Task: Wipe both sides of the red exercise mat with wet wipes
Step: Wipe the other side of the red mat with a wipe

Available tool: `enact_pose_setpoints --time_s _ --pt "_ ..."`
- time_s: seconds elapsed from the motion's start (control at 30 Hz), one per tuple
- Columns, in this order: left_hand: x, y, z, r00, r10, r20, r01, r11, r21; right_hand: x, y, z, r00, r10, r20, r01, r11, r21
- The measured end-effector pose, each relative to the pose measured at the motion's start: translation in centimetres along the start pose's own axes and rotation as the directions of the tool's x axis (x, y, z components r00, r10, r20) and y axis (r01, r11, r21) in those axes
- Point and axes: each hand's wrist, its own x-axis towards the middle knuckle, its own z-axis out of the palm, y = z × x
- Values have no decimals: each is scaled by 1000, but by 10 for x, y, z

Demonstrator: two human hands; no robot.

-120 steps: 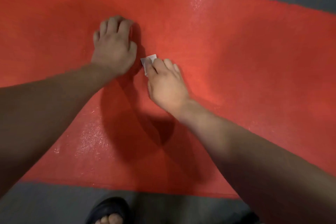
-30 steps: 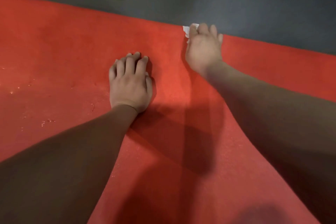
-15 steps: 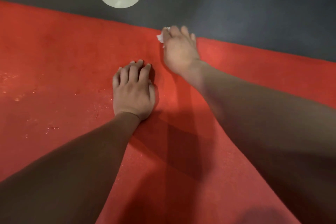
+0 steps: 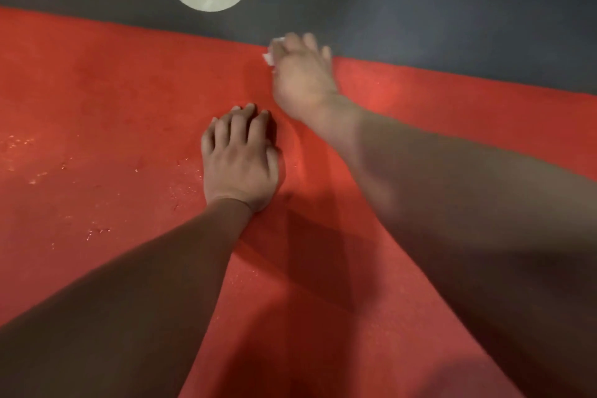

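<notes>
Red mat (image 4: 113, 100), R hand (image 4: 302, 74) on wipe (image 4: 268, 57), L hand (image 4: 239, 161) flat

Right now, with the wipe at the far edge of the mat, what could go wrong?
The right hand presses the wipe right at the far edge of the mat, so a stroke may run onto the dark floor and pick up dirt. Droplets glisten left of the left hand, which bears on the mat; it might slip if it shifts there.
</notes>
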Motion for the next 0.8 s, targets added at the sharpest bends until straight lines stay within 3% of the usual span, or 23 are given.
enact_pose_setpoints --time_s 0.1,0.17,0.27,0.33,0.43,0.5,0.57,0.63,0.67,0.73,0.8 --pt "-1 -1 -1 1000 11 5 -11 1000 11 -14 -1 1 997 -81 12 81 997 -16" --pt "-2 -1 -2 1000 16 0 -16 1000 17 -29 28 -1 999 -23 -26 22 999 -37" --pt "-3 -1 -1 1000 12 -10 -12 1000 25 -55 97 0 960 251 -127 -265 958 -109" --pt "-3 -2 0 1000 8 -12 -8 1000 23 -70 130 0 873 457 -172 -477 873 -99" --pt "-3 -1 -2 1000 6 4 -6 1000 19 -70 119 1 774 605 -185 -613 790 14" --pt "-3 0 -1 1000 6 10 -6 1000 18 -70 84 2 855 500 -140 -495 866 71" --pt "-4 -1 -1 1000 7 2 -7 1000 19 -81 46 8 980 174 -99 -169 984 59" --pt "-5 -2 0 1000 10 -7 -10 1000 21 -100 36 6 992 -113 -50 114 993 12" --pt "-5 -2 0 1000 11 -8 -11 1000 25 -105 45 2 984 -169 -62 168 986 -26" --pt "-5 -2 -1 1000 6 -1 -6 1000 26 -108 78 -3 992 -72 -107 61 993 -104" --pt "-4 -2 -2 1000 1 7 -1 1000 25 -111 117 -5 974 192 -118 -205 972 -112"
